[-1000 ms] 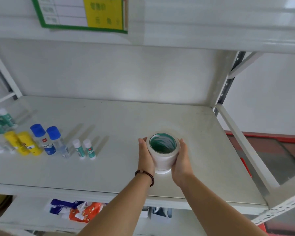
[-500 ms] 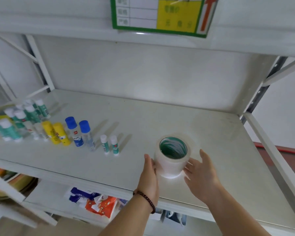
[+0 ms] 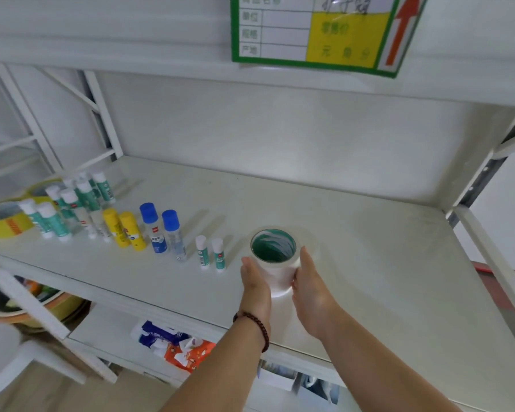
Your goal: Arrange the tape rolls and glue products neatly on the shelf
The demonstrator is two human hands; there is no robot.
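A stack of clear tape rolls (image 3: 275,270) with a green core stands on the white shelf (image 3: 369,248). My left hand (image 3: 254,288) presses its left side and my right hand (image 3: 311,288) its right side, so both clasp it. To its left stand two small glue sticks (image 3: 210,252), two blue-capped glue bottles (image 3: 164,231), two yellow glue sticks (image 3: 124,230) and several green-labelled glue sticks (image 3: 69,206). Yellow tape rolls (image 3: 5,223) lie at the far left.
A price label sign (image 3: 318,31) hangs from the shelf above. Shelf uprights (image 3: 488,173) stand at the right and left. Packets (image 3: 173,343) lie on the lower shelf, and a basin (image 3: 39,304) sits below left.
Half a second ago my hands were spread off the tape; now both close on its sides again. The view has swung left, bringing the yellow tape rolls into sight.
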